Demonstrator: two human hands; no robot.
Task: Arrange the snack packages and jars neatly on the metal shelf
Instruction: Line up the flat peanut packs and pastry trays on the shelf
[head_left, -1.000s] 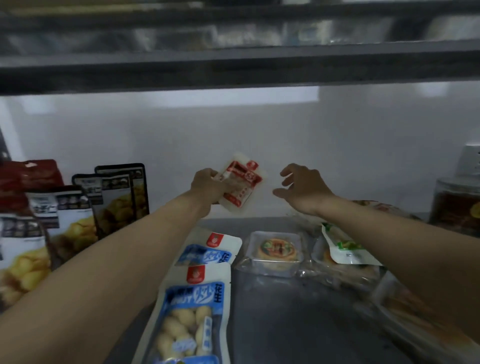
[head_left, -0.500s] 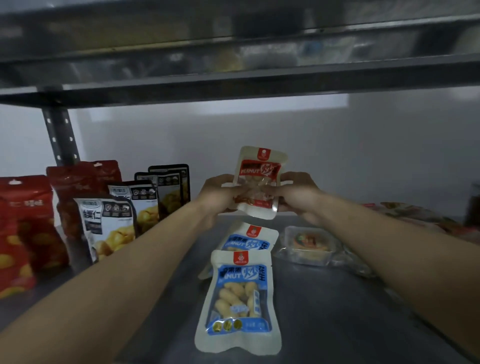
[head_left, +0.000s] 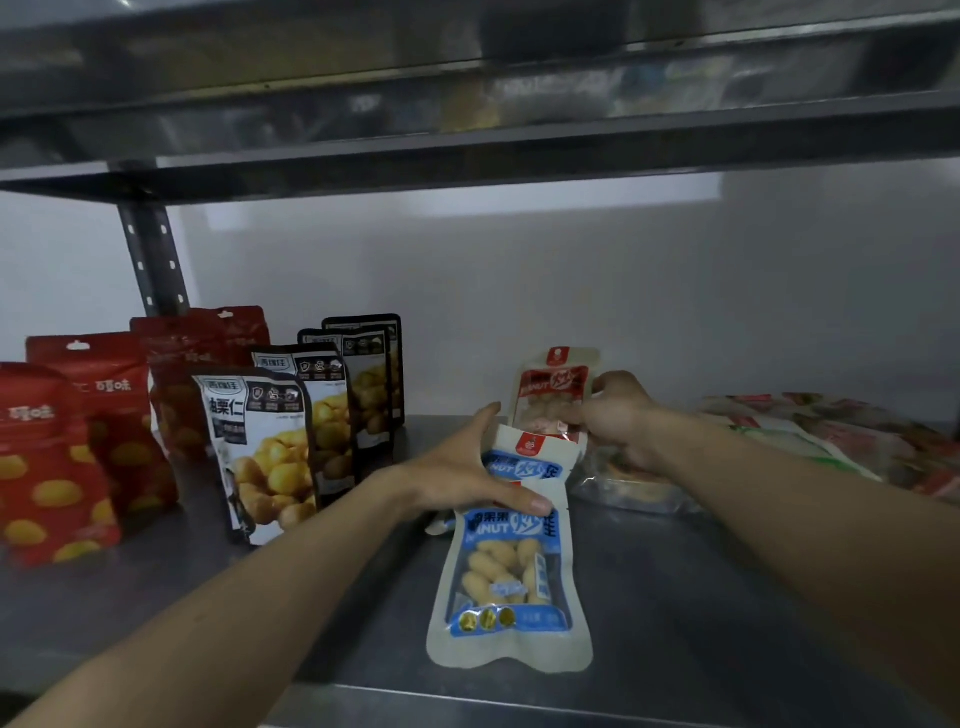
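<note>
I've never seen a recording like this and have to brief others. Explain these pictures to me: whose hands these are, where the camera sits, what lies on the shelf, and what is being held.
There is no machine here. A person works bare-handed, and one camera worn on the head looks forward and down, so both arms reach in from the bottom edge. The surface is a metal shelf, with an upper shelf above it. At the left, red bags and black-and-white bags stand upright. A front blue pouch of nuts lies flat in the middle. The left hand grips the rear blue pouch, with its thumb across the front. The right hand pinches a red pouch, which is upright near the back wall. Clear-wrapped packs lie heaped at the right.
</note>
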